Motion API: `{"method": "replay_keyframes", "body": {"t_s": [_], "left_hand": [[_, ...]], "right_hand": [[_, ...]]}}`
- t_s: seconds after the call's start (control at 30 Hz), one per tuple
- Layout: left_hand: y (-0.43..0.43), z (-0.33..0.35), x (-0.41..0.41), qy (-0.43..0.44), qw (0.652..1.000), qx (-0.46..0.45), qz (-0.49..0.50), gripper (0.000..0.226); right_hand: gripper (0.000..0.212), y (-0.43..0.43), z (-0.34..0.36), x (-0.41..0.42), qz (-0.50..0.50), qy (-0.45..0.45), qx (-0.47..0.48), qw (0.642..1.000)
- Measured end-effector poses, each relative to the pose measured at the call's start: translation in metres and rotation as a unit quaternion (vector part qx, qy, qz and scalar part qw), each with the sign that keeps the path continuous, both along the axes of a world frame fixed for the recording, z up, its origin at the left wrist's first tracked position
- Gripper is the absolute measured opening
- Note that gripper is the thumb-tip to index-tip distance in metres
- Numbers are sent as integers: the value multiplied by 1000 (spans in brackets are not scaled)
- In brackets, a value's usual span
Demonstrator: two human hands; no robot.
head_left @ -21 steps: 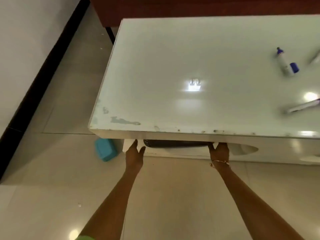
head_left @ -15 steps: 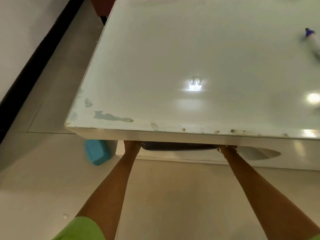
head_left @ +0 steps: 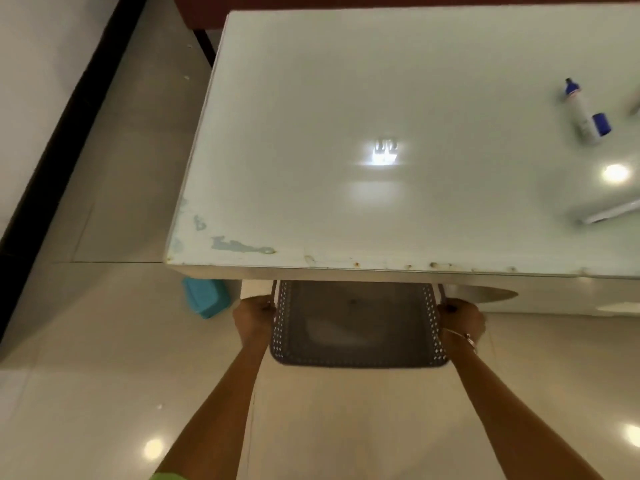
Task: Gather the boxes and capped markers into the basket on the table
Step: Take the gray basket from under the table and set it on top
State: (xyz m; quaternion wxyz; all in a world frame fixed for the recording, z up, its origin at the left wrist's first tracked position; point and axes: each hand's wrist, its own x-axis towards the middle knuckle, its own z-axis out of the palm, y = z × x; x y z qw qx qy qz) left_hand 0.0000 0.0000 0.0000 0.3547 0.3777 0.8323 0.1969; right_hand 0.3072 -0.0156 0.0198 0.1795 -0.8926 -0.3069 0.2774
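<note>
I'm gripping the basket (head_left: pixel 356 327) with both hands, my left hand (head_left: pixel 254 315) closed on its left rim and my right hand (head_left: pixel 462 315) closed on its right rim, fingers curled over the edges. The basket is hanging just below the near edge of the table (head_left: pixel 346 98), half tucked under it, its far end hidden by the tabletop. It's a dark grey plastic one with rows of small holes down the sides, and as far as I can see it's holding nothing.

So I'm judging this as the very first step: getting the basket up onto the table before anything goes in. The next move is calling for me to draw it clear of the table's edge, lift it level, and set it down on the bare stretch of table near that edge.

Over toward the right side of the table, a marker (head_left: pixel 581 110) with blue ends is lying flat, and nearer the table's front edge a second marker (head_left: pixel 613 212) is lying flat too, blurred. I'm not seeing any boxes on the table from here. Under the table's left corner, a teal tub (head_left: pixel 204 296) is sitting on the floor.

There is print on the first marker's barrel, but it's too smeared to read. No other writing is showing.
</note>
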Motion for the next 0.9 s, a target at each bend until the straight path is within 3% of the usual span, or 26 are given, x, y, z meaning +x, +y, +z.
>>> {"method": "replay_keyframes", "body": {"t_s": [0.1, 0.23, 0.53, 0.63, 0.77, 0.9], "left_hand": [[-53, 54, -7, 12, 999, -33, -24, 20], [-102, 136, -12, -22, 995, -91, 24, 38], [-138, 308, -18, -20, 991, -108, 71, 41], [-123, 342, -20, -20, 992, -91, 85, 37], [-70, 368, -19, 6, 996, -51, 77, 14], [5, 378, -12, 20, 996, -6, 89, 17]], "right_hand": [[19, -50, 51, -2, 3, 2, -57, 998], [17, -101, 124, -6, 3, 2, -90, 996], [16, -137, 268, -20, -13, 1, -95, 995], [17, -119, 308, -22, -7, 1, -72, 997], [18, -65, 344, -21, 0, 1, -18, 1000], [18, 6, 348, -16, 12, -1, 15, 1000]]}}
